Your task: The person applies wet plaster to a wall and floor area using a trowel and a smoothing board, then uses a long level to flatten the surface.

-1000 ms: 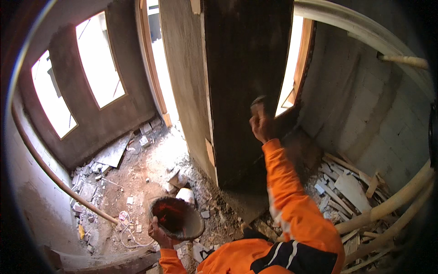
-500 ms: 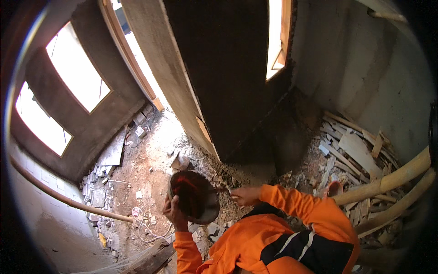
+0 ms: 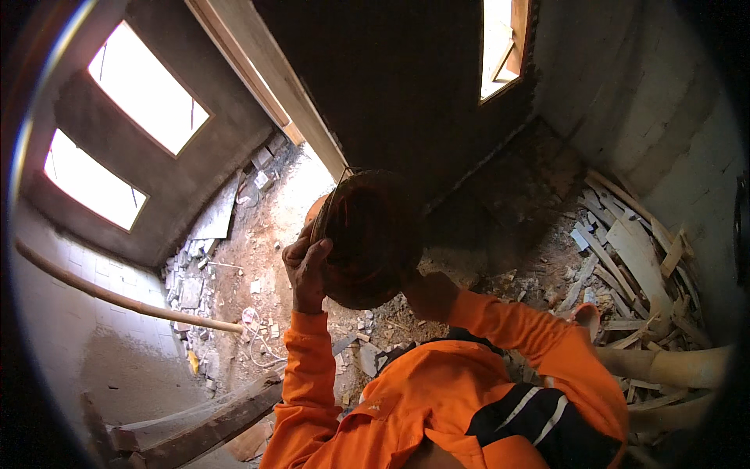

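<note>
A dark round bucket (image 3: 371, 242) is held up in front of my body, its inside in deep shadow. My left hand (image 3: 307, 270) is closed on the bucket's left rim, thumb on the near side. A thin wire handle shows along that rim. At the lower right side of the bucket is my right hand (image 3: 431, 295); its fingers are lost in shadow and behind the bucket, so what they hold does not show. Both arms wear orange sleeves.
A dark plastered wall (image 3: 391, 94) stands ahead, with a doorway to its left. Wood scraps (image 3: 633, 258) are heaped at the right beside thick poles (image 3: 664, 366). Rubble (image 3: 187, 293) lines the left wall. A long pole (image 3: 125, 293) and a wooden beam (image 3: 219, 430) cross the left side.
The bucket has been raised and moved slightly right, looking larger now. My left hand rose with it. My right hand, earlier gripping a thin handle beside the bucket, is now against its lower right side.
</note>
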Demonstrator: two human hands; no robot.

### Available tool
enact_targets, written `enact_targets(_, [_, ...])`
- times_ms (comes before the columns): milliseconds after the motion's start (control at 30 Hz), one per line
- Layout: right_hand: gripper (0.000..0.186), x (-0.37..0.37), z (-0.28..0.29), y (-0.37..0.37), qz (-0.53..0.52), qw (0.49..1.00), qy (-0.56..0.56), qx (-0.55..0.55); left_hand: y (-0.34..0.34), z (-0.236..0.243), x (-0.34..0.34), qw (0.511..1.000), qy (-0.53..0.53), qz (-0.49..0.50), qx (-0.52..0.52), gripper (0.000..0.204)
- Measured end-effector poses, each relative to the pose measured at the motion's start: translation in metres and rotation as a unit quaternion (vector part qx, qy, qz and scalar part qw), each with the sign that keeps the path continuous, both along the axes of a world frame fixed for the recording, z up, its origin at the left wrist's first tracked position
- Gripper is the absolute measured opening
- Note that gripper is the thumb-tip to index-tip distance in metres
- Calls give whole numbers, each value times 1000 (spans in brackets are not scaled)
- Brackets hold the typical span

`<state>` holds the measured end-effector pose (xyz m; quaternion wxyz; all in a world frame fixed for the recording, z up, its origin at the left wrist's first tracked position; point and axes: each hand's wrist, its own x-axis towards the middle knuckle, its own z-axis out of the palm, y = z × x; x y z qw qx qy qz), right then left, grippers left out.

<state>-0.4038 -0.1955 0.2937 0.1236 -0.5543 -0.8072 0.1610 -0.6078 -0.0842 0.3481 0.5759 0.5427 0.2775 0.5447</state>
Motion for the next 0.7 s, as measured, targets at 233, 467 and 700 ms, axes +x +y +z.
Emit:
enact_targets(233, [62, 57, -34, 18, -109, 989, 38, 88, 8, 26, 64, 998, 42, -4, 42, 20])
enact_targets(467, [61, 108, 9, 23, -164, 973, -37, 161, 0, 38, 119, 967, 169, 29, 187, 11])
enact_targets(700, [59, 110, -20, 1, -92, 977, -19, 192, -8, 56, 160, 936, 276, 54, 211, 18])
